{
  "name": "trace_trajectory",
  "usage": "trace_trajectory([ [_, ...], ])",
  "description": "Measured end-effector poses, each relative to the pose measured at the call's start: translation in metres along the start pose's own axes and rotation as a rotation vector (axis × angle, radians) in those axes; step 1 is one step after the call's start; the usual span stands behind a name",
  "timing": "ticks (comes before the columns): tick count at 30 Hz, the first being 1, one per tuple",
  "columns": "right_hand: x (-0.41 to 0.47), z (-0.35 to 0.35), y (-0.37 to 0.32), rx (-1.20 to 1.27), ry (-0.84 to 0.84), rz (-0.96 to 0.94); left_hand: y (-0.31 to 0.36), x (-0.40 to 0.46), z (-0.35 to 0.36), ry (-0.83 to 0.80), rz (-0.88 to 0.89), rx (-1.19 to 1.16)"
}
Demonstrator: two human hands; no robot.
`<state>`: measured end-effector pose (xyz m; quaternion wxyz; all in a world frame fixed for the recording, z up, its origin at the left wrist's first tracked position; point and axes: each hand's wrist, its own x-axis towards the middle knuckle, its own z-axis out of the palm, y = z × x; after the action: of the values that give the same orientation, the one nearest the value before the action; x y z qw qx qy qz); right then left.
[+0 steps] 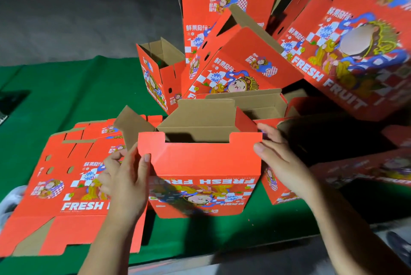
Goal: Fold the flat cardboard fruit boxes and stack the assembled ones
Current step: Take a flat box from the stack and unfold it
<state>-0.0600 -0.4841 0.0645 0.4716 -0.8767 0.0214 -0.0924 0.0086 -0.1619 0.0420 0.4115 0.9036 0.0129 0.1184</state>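
1. The box (200, 163) stands open-topped on the green cloth (66, 97), between both hands, its print upside down to the viewer.
2. The left hand (126, 177) grips the box's left edge: thumb curled onto the red front panel, fingers curled behind the side wall.
3. The right hand (280, 157) rests flat against the box's right edge, fingers nearly straight and together, holding nothing.
4. A brown flap (131, 125) sticks up just above the left fingers.
5. The flat boxes (66, 185) lie left of the left fingers, partly under that hand.
6. The assembled boxes (233, 57) are heaped beyond both sets of fingertips, tilted against one another.
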Motion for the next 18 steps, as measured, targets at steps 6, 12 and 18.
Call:
trace_trajectory([
  [6,-0.002,0.007,-0.002,-0.546,0.253,-0.025,0.009,0.003,0.001,0.041,-0.045,0.095],
  [12,-0.004,0.022,0.011,-0.369,0.342,0.153,0.015,0.002,0.003,0.082,-0.014,0.237],
  [18,0.003,0.031,-0.016,-0.562,0.256,0.035,0.017,0.004,0.003,0.100,0.185,0.351],
])
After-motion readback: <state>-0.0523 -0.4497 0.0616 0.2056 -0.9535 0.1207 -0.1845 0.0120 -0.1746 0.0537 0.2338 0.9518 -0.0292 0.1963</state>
